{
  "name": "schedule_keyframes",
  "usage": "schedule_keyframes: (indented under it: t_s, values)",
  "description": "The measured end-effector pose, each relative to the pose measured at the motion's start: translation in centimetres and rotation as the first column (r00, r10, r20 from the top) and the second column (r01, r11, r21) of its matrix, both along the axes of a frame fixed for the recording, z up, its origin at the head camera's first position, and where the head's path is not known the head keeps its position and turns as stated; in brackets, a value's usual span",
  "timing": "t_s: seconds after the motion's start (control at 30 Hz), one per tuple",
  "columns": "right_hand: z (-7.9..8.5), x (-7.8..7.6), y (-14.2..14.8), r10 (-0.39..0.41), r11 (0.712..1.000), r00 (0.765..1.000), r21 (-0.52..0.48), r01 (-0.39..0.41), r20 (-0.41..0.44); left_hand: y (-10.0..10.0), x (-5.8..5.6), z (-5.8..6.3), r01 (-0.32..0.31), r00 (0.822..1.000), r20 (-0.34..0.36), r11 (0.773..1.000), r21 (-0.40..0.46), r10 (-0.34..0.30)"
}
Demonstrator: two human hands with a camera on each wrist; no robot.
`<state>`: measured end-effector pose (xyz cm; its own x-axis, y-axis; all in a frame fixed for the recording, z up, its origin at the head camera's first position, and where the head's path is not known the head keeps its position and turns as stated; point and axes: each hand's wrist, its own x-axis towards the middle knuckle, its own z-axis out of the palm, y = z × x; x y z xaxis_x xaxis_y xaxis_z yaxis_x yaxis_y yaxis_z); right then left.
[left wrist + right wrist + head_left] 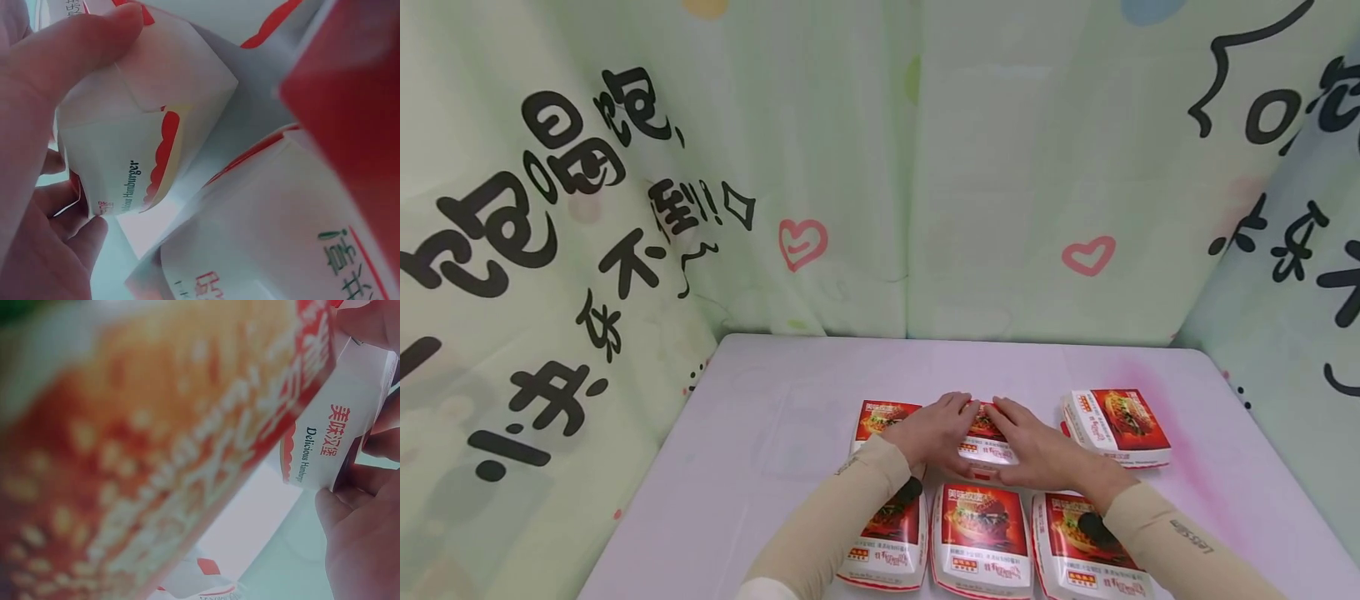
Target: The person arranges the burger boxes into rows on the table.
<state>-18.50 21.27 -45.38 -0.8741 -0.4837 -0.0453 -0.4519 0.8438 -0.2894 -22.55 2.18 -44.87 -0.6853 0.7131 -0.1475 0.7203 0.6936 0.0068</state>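
A white and red hamburger box (988,451), with a burger picture on its lid, sits in the middle of the back row. My left hand (936,433) grips its left side, and my right hand (1041,450) grips its right side. In the left wrist view the thumb lies along one wall of the box (144,94), and other fingers curl at the opposite side. The right wrist view shows fingers at the end of the box (337,425), beside its "Delicious Hamburger" print. Part of the lid is hidden under the hands.
In front lie three similar boxes: left (898,546), middle (985,533) and right (1078,546). Another box (883,413) is partly behind my left hand; one more (1123,425) sits tilted at the back right. The pale table (760,433) meets printed curtains (865,167).
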Motion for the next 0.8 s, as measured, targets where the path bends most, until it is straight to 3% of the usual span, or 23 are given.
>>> schedule_keyframes:
  t_s: [0.27,0.43,0.63,0.8]
  values:
    - [-0.15,0.04,-0.19,-0.009,1.000,0.999,-0.017,0.010,0.031,-0.35,-0.01,-0.02,-0.020,0.998,0.052,0.999,0.029,0.018]
    - [0.08,0.08,-0.17,0.000,1.000,1.000,-0.025,0.000,0.001,-0.44,0.23,-0.05,-0.020,0.999,0.036,0.998,0.062,0.017]
    - [0.01,0.29,-0.19,-0.005,1.000,0.999,-0.022,0.006,0.032,-0.80,0.72,0.02,-0.026,0.998,0.056,0.999,0.038,0.024]
    - [-0.04,0.27,-0.17,0.022,0.999,1.000,-0.025,-0.023,-0.012,-1.02,0.59,0.02,-0.027,0.999,0.032,0.999,0.018,0.027]
